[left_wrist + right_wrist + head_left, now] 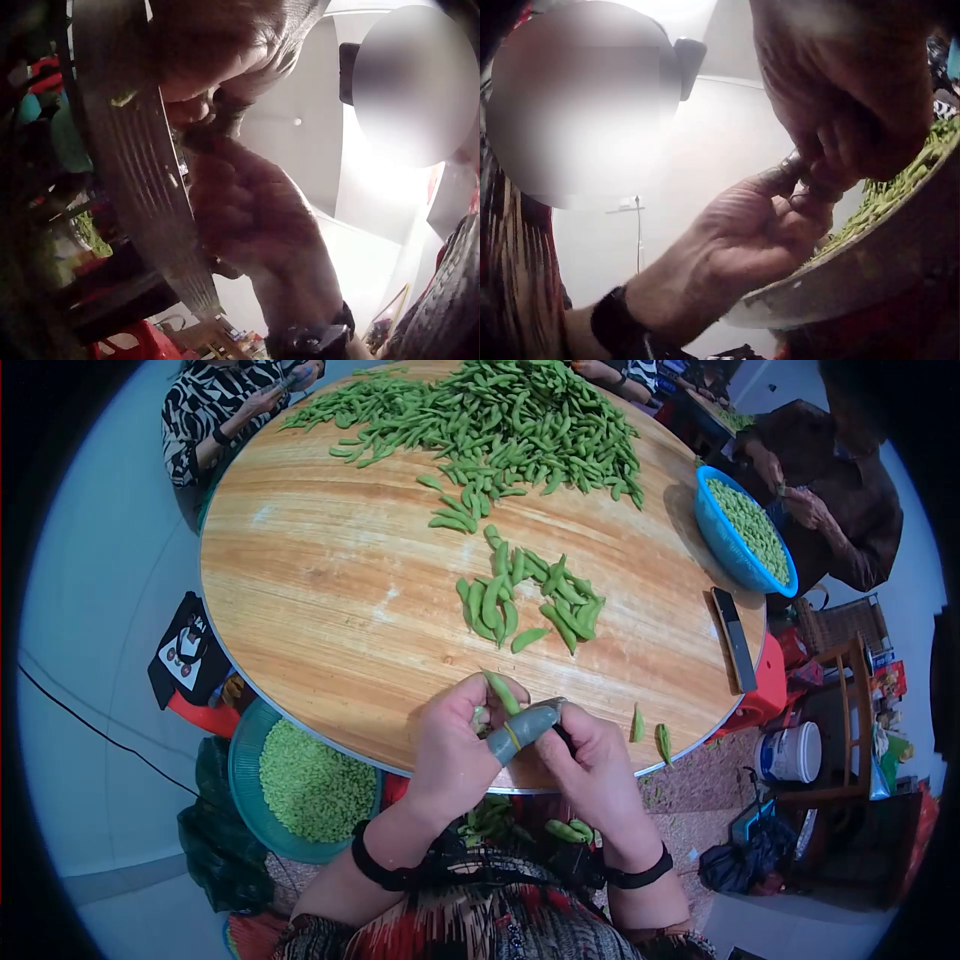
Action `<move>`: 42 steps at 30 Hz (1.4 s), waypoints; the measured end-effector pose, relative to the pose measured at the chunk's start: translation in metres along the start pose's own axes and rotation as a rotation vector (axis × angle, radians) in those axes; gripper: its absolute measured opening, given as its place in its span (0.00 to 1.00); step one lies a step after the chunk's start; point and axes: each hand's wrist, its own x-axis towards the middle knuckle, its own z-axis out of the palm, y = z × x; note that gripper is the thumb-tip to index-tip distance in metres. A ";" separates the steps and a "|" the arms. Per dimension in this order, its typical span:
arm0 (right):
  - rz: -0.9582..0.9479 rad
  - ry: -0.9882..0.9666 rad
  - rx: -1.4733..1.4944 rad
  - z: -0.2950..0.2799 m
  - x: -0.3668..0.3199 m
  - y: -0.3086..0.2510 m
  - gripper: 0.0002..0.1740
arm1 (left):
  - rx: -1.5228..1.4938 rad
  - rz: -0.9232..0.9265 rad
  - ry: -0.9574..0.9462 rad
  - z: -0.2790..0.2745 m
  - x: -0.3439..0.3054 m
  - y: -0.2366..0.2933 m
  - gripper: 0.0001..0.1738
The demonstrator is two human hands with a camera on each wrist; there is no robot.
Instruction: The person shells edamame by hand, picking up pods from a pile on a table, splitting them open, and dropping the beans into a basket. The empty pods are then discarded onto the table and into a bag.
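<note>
Over the table's near edge, my left hand (455, 745) pinches a green soybean pod (500, 691) between thumb and curled fingers. A grey-green thumb cover (527, 729) with a yellow band sits on the left thumb, across the pod's lower end. My right hand (592, 765) grips the tip of this cover with thumb and curled forefinger. In the right wrist view, the left hand (742, 232) and right hand (840, 90) meet at the cover, their fingertips partly hidden. Two small groups of loose pods (490, 605) lie just beyond the hands.
A large heap of pods (520, 430) covers the far side of the round wooden table (320, 580). Shelled beans fill a blue basin (708, 520) at right and a green basin (240, 780) at lower left. A phone (735, 640) lies at the right edge. Other people sit around.
</note>
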 end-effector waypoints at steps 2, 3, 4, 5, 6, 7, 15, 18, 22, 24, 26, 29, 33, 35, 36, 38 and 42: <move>0.220 -0.016 0.277 -0.002 0.001 -0.004 0.09 | -0.075 -0.111 -0.020 -0.003 -0.001 0.011 0.10; 0.218 -0.018 0.271 -0.005 0.002 -0.004 0.09 | -0.150 -0.226 -0.043 -0.005 0.000 0.016 0.12; 0.275 -0.071 0.399 -0.010 0.002 -0.002 0.09 | -0.154 -0.224 -0.040 -0.008 0.000 0.016 0.12; 0.332 -0.126 0.528 -0.013 0.002 -0.002 0.09 | -0.216 -0.258 -0.094 -0.012 0.001 0.016 0.16; 0.332 -0.129 0.527 -0.015 0.003 -0.001 0.09 | -0.277 -0.293 -0.148 -0.014 0.001 0.015 0.19; 0.245 -0.097 0.338 -0.015 0.005 -0.001 0.09 | -0.277 -0.293 -0.145 -0.013 0.001 0.013 0.19; -0.079 0.078 0.000 -0.011 0.014 -0.005 0.07 | 0.315 0.157 -0.174 -0.008 0.000 0.014 0.26; -0.110 0.054 -0.099 -0.017 0.011 -0.001 0.07 | 0.241 0.216 -0.269 -0.016 0.006 0.004 0.25; -0.135 0.061 -0.171 -0.018 0.010 0.005 0.07 | -0.014 0.013 -0.320 -0.016 0.005 0.001 0.25; -0.090 0.041 -0.088 -0.017 0.011 0.004 0.07 | 0.005 0.119 -0.208 -0.010 0.006 -0.004 0.25; 0.148 0.086 0.422 -0.016 0.014 -0.003 0.08 | 0.106 0.062 -0.195 -0.007 0.000 0.009 0.26; 0.191 0.029 0.470 -0.017 0.013 0.005 0.08 | 0.244 0.080 -0.184 -0.006 -0.002 0.015 0.27; 0.458 -0.170 1.177 -0.017 0.006 0.003 0.06 | 0.354 0.497 -0.333 -0.016 0.000 0.004 0.26; 0.488 -0.177 1.334 -0.009 0.003 0.013 0.06 | 0.342 0.519 -0.318 -0.016 0.002 0.002 0.23; 0.517 -0.185 1.491 -0.005 0.002 0.016 0.05 | 0.331 0.542 -0.301 -0.017 0.002 0.002 0.19; 0.508 -0.177 1.472 -0.001 0.006 0.008 0.06 | 0.117 0.382 -0.257 -0.012 -0.002 -0.006 0.15; 0.365 -0.042 1.121 0.008 0.014 -0.011 0.06 | -0.550 -0.240 -0.207 -0.019 -0.004 0.006 0.14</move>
